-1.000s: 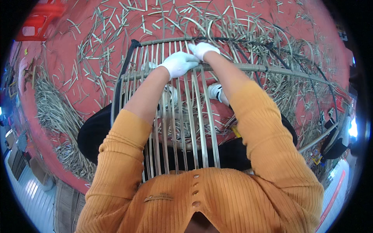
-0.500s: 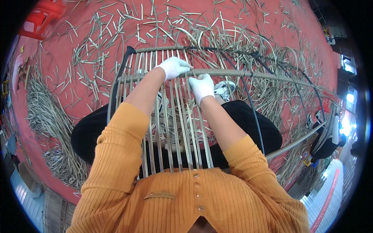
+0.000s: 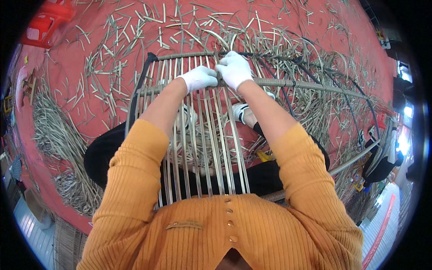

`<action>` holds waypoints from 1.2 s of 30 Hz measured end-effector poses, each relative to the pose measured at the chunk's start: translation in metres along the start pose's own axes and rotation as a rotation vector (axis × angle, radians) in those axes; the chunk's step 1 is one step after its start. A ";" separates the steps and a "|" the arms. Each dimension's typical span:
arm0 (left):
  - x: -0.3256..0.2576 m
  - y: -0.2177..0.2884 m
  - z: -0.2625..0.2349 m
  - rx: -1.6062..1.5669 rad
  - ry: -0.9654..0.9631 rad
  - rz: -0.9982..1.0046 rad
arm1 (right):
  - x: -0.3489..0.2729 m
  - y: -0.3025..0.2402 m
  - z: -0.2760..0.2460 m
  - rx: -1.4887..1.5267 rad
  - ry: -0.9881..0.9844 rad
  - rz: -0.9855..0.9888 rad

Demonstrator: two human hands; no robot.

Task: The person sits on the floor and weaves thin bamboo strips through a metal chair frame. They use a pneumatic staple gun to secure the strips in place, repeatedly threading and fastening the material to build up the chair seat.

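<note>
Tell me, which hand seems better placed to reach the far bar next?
Probably the right hand: it is farther forward, its upper edge overlapping the far bar in this view. The left hand sits lower in the picture, by the near bar.

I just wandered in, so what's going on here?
A person wearing white gloves is working on a frame strung with long pale strips. The left hand is at the wrapped crossbar, and the right hand is close beside it; what the fingertips pinch is hidden. A pile of loose strips lies to the left on the red floor.
</note>
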State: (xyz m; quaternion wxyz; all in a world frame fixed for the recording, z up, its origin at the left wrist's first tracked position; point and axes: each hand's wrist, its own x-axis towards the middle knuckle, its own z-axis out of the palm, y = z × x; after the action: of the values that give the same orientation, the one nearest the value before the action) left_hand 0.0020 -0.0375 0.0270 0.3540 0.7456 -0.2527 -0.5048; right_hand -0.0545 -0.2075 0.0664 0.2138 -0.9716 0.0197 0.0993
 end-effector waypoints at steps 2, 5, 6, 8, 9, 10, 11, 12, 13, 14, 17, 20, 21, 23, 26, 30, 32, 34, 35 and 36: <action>0.002 0.002 0.005 -0.083 0.101 0.047 | 0.004 0.006 0.002 0.197 0.022 0.097; 0.009 0.003 0.012 0.087 0.252 0.101 | -0.036 0.022 0.027 0.834 0.365 0.320; 0.011 0.002 0.015 0.160 0.323 0.193 | -0.059 0.033 0.036 1.000 0.218 0.599; 0.016 0.001 0.015 -0.089 0.203 -0.040 | -0.087 0.043 0.072 1.070 -0.025 0.951; 0.018 0.000 0.015 -0.129 0.197 -0.026 | -0.085 0.046 0.091 0.976 0.063 0.718; 0.020 0.000 0.013 -0.122 0.196 -0.015 | -0.083 0.047 0.106 0.892 0.083 0.600; 0.020 0.000 0.014 -0.123 0.180 -0.020 | -0.083 0.046 0.118 0.460 0.195 0.358; 0.021 -0.001 0.013 -0.137 0.166 -0.014 | -0.075 0.044 0.124 0.646 0.133 0.399; 0.020 -0.001 0.014 -0.151 0.169 0.007 | -0.078 0.040 0.124 0.664 0.001 0.490; 0.021 -0.001 0.014 -0.128 0.183 -0.002 | -0.073 0.035 0.117 0.747 -0.013 0.521; 0.022 -0.001 0.016 -0.061 0.182 0.016 | -0.082 0.026 0.067 0.519 -0.227 0.552; 0.025 -0.002 0.016 -0.044 0.188 -0.002 | -0.060 0.030 0.016 -0.123 -0.212 0.025; 0.025 -0.003 0.015 -0.077 0.160 -0.041 | -0.036 0.030 0.014 -0.173 -0.314 0.026; 0.026 -0.004 0.011 -0.028 0.159 0.015 | 0.015 0.037 0.022 -0.228 -0.417 0.091; 0.027 -0.006 0.008 0.066 0.086 0.036 | 0.060 0.058 0.058 0.048 -0.594 0.342; 0.036 -0.007 0.005 -0.015 0.087 -0.012 | 0.059 0.071 0.085 -0.066 -0.496 0.230; 0.044 -0.006 0.007 -0.157 0.098 -0.082 | 0.047 0.063 0.073 -0.087 -0.483 0.207; 0.051 -0.007 0.011 -0.373 0.135 -0.112 | 0.032 0.047 0.043 0.084 -0.368 0.341; 0.055 -0.008 0.015 -0.409 0.181 -0.076 | 0.022 0.036 0.024 0.081 -0.351 0.387; 0.057 -0.009 0.016 -0.465 0.189 -0.061 | 0.006 0.027 -0.001 0.012 -0.339 0.217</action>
State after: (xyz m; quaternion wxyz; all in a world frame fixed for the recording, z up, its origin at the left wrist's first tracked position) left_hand 0.0080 -0.0783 -0.0161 0.5227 0.6951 -0.0728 -0.4881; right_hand -0.0504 -0.2321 0.0546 0.2080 -0.9318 0.0887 0.2839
